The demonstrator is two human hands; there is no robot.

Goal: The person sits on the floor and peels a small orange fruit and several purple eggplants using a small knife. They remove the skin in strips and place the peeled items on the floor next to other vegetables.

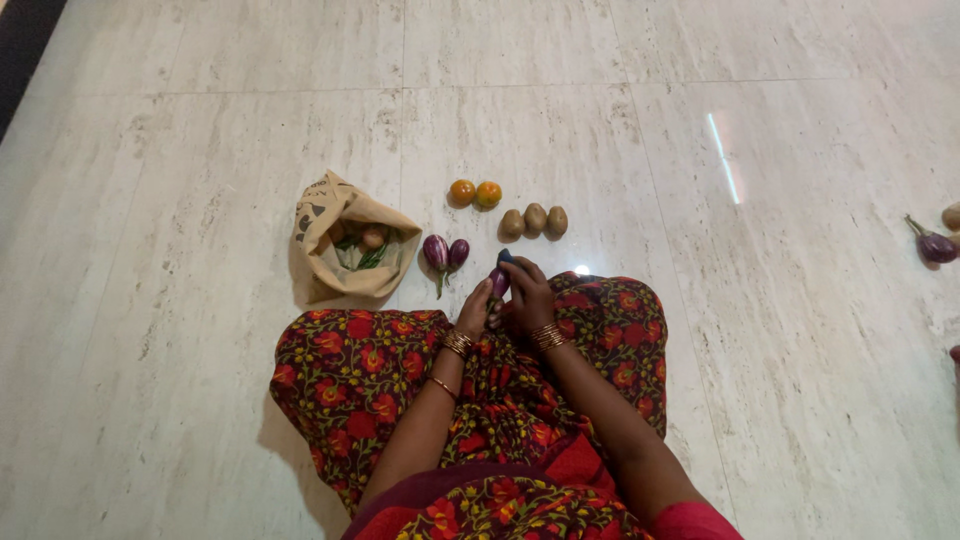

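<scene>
Head view: both hands' fingers (pixel 520 272) grip a purple eggplant (pixel 498 281) near two eggplants (pixel 445 252), bag (pixel 345 245), potatoes (pixel 534 220)

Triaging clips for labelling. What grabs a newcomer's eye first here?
Both hands, the left hand and right hand, meet over the red floral lap around a small purple eggplant. Ahead on the pale floor lie two eggplants, two orange tomatoes and three potatoes, with an open paper bag at left.

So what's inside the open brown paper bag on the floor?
The brown paper bag shows a roundish brownish vegetable, like an onion or potato, and green stalks or pods at its mouth. Anything deeper is covered by the bag's folded sides.
</scene>
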